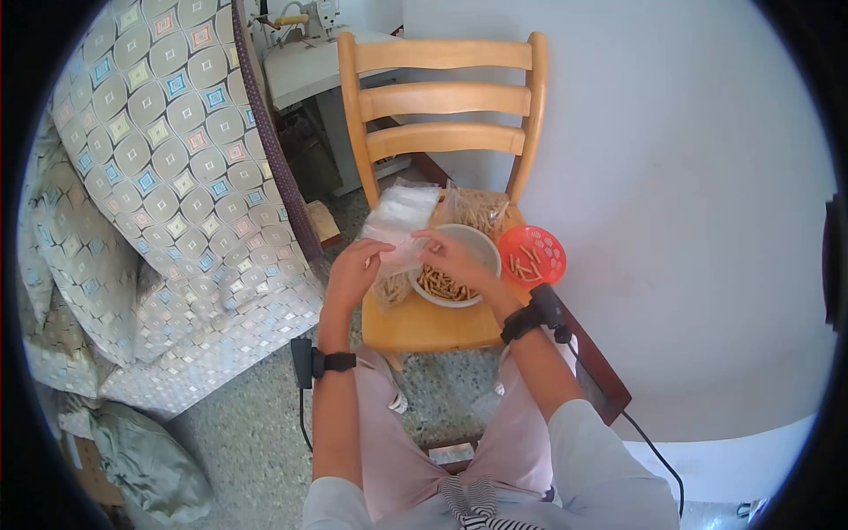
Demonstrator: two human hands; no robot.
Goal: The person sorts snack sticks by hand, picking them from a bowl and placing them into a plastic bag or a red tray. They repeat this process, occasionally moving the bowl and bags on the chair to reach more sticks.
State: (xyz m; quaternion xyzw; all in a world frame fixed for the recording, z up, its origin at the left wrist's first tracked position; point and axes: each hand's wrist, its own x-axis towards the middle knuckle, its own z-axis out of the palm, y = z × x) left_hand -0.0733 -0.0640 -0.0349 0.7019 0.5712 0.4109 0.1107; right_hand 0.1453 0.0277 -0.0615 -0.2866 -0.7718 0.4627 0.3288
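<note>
A clear plastic bag (402, 258) is stretched between my two hands over the left side of the bowl. My left hand (355, 267) pinches its left edge with thumb and fingertips. On the other side, my right hand (452, 260) is closed on its upper right edge, above the bowl. The white bowl (493, 252) holds many short brown stick-like pieces (447, 286). Behind the held bag lies a stack of clear plastic bags (402, 205). A filled bag (478, 210) of similar pieces rests behind the bowl, and another filled bag (391, 290) is partly hidden by my left hand.
A red plastic basket (553, 251) with several pieces stands right of the bowl. Everything sits on a wooden chair (424, 331) against the wall. A cloth-covered bed (194, 177) is at left; a sewing machine (320, 18) stands behind. Cables hang from both wrist devices.
</note>
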